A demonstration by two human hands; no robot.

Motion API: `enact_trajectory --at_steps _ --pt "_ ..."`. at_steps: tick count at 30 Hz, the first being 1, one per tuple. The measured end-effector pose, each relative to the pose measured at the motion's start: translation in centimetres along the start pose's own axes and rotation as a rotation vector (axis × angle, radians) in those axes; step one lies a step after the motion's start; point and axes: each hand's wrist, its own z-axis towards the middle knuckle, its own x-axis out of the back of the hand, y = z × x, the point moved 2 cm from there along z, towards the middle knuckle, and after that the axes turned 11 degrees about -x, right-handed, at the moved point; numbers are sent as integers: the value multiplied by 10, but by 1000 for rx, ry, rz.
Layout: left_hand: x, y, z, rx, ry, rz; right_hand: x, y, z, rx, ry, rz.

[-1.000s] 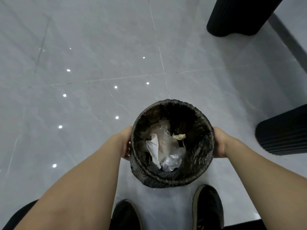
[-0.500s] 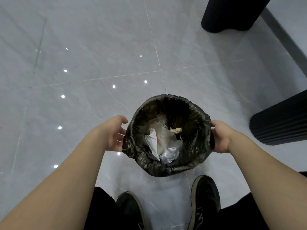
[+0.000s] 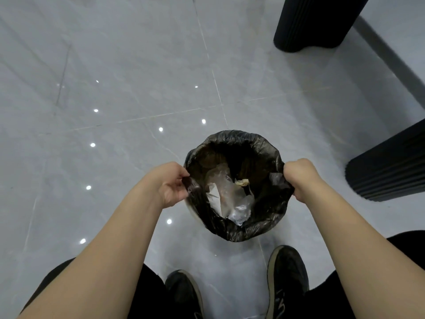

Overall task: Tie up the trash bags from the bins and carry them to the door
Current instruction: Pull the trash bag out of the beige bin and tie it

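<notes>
Bag: black liner (image 3: 264, 217) in a small round bin on the floor (image 3: 115, 65), just ahead of two dark shoes (image 3: 287, 277); mouth open.
Left hand: (image 3: 171, 184) pinching a fold of the left rim between thumb and fingers.
Right hand: (image 3: 301, 176) clenched round a bunch of the right rim, knuckles up.
Contents: clear plastic wrap (image 3: 230, 199) and a small crumpled scrap (image 3: 241, 182), lying loose and low in the bag.
Bin: only a pale sliver shows at lower left, under the film; the rest is hidden.
Near rim: looks folded over the bin edge and ungathered.
Risk, tear: film looks thin; a hard pull from two small grips could stretch or rip it at the pinch.
Risk, snag: if the near and far rim cling to the bin, the bin may lift along or tip.
Risk, spill: mouth wide; tilting before the knot could shed the light wrap.
Risk, slip: left pinch holds little film and may lose it.
Nearby: two dark ribbed columns (image 3: 386, 166) at right, apart from the bag.
</notes>
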Motion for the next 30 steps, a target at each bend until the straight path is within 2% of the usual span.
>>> enact_trajectory --at_steps 3,9,11,14,18,21,24,26,30 --pt "-6 1 -5 -20 3 -32 1 -7 -7 47 20 -54" --pt "-24 13 -7 -137 -36 -107 1 -26 -24 174 -114 21" --pt "-28 18 -5 -230 10 -64 0 -34 -29 217 -125 94" --pt "-34 33 -4 -471 102 -5 -7 -55 -40 292 -134 237" --pt "-33 68 -4 -691 188 -103 -12 -95 -55 426 -113 338" --pt "-32 95 -9 -666 198 -285 -10 -126 -65 443 -158 416" --pt "-30 116 -12 -670 165 -418 -4 -153 -74 384 -253 628" --pt "-29 134 -14 -745 155 -363 3 -171 -80 365 -282 716" --pt "-35 186 -29 -944 217 -162 16 -217 -95 436 -282 737"
